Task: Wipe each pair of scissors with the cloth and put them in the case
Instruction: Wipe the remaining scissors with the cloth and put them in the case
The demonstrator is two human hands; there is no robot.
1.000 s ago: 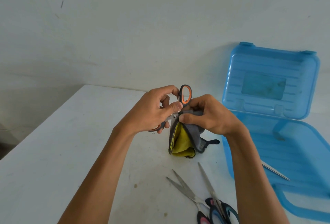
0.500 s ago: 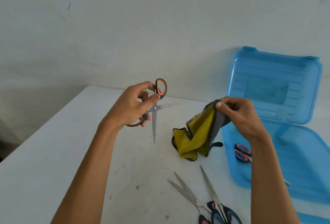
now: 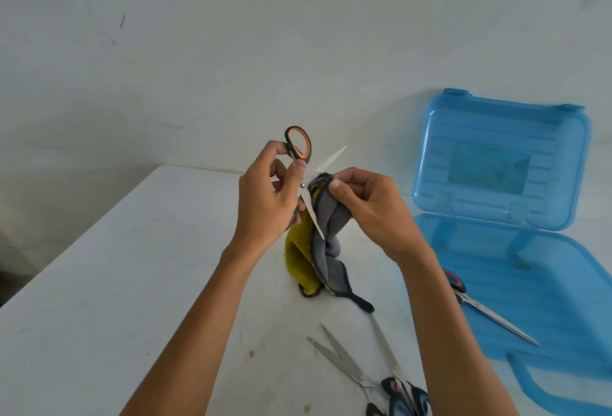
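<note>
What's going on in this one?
A person is wiping scissors. The left hand holds the orange scissors, blades spread, while the right hand pinches the cloth against them near the pivot. A second pair lies in the open case; loose scissors lie on the table, not yet put away.

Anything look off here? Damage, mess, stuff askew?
Nothing damaged or spilled. The orange-and-black-handled scissors in the left hand are splayed wide open, one blade pointing up, the other down against the grey-and-yellow cloth pinched by the right hand. The white table shows small brown specks near the loose scissors.
</note>
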